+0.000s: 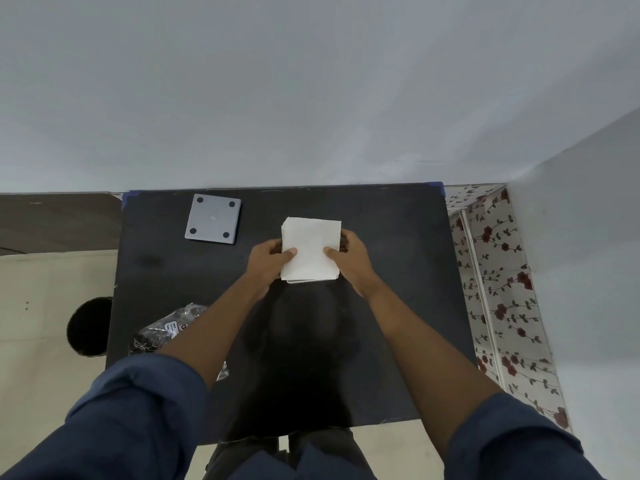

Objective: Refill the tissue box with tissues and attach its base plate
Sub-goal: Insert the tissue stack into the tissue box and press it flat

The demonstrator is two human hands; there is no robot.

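Note:
A square stack of white tissues [310,245] is held over the middle of the black table [398,306]. My left hand [266,263] grips its left edge and my right hand [349,259] grips its right edge, thumbs on top. Under the stack's near edge a thin pale rim shows, which looks like the tissue box [302,281], mostly hidden. The grey square base plate [213,218], with a dark round pad at each corner, lies flat at the table's far left, apart from both hands.
A crumpled clear plastic wrapper with a label [166,332] lies near the table's left edge, partly under my left forearm. A dark round bin [88,327] stands on the floor to the left. A wall runs behind the table; flowered fabric [498,289] hangs on the right.

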